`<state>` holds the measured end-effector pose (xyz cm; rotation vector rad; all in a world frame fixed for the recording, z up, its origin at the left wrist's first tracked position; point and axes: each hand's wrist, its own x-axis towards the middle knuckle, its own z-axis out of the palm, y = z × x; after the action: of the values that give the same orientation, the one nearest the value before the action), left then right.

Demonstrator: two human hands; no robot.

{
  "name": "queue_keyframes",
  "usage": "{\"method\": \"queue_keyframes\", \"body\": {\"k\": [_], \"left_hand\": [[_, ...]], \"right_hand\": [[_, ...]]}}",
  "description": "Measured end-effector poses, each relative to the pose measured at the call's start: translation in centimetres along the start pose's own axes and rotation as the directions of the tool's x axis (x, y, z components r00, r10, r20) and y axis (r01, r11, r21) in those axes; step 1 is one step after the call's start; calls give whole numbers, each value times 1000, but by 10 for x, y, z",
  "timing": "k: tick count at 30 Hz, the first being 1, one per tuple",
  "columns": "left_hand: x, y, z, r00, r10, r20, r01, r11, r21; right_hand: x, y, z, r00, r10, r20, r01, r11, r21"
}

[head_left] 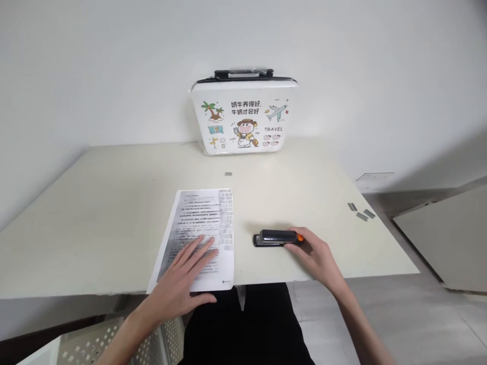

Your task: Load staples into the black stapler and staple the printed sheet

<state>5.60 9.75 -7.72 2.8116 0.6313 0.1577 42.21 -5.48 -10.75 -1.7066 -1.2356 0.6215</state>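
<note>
Printed paper sheets [200, 213] lie at the near edge of the table, and whether they are one sheet or a stack I cannot tell. My left hand [184, 284] rests flat on their lower part, fingers spread and thumb out past the near edge. To the right of the paper is a black stapler [277, 237] with an orange rear end, lying on the table and pointing left. My right hand [314, 253] grips its rear end between thumb and fingers. The stapler's front stands apart from the paper's right edge.
A white cartoon-printed case [245, 119] with a black handle stands against the wall at the back of the table [95, 203]. One small strip of staples [228, 174] lies before it. Several more staple strips [361, 216] lie near the right edge. A perforated chair [91, 339] is below left.
</note>
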Motion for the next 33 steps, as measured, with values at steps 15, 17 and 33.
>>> {"method": "queue_keyframes", "body": {"k": [15,17,33], "left_hand": [[44,51,17,998,47,-33,-51,988,-147],[44,53,16,998,58,-40,-64,983,-173],[105,37,21,998,25,50,-16,984,-176]], "right_hand": [[-4,-6,-2,998,-19,68,24,997,-80],[-4,-11,-6,995,-12,97,21,995,-94],[17,-52,-5,988,85,127,-51,967,-250]]}}
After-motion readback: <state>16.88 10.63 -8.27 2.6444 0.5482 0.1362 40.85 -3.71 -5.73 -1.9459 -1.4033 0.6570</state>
